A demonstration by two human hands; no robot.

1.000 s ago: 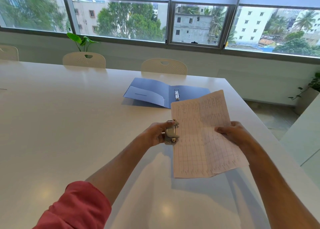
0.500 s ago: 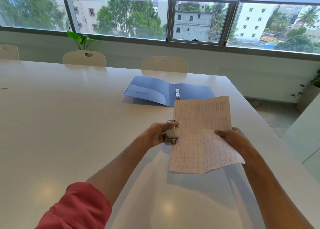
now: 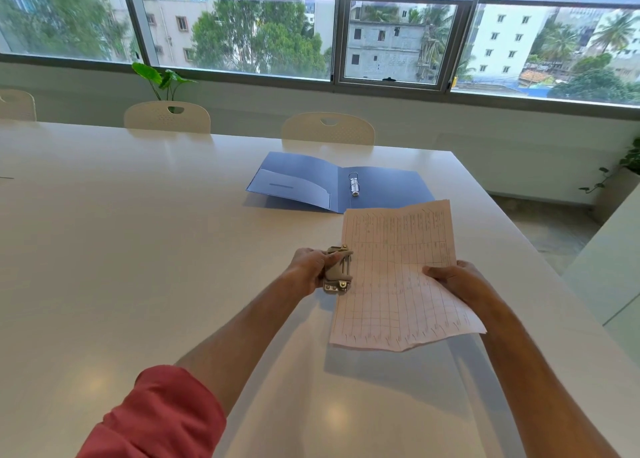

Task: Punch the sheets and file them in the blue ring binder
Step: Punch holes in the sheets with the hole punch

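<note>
While left hand [image 3: 311, 267] grips punch [image 3: 337, 270], sheets [image 3: 394, 277] run lengthwise toward binder [image 3: 381, 187]

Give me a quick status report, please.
Left hand grips punch on sheets' left edge. Right hand holds sheets. Binder open beyond, path clear.

The sheets [image 3: 398, 277], pale paper ruled with a printed grid, are held up off the tabletop [image 3: 138, 250] and tilted, their left edge sitting in the mouth of the hole punch [image 3: 337, 270]. That punch is a small metal one, beige on top with brassy fittings, also in the air. Beyond them the blue ring binder [image 3: 381, 187] lies open and flat on the tabletop, a pocket inside its left cover, its metal rings standing closed at the spine.
</note>
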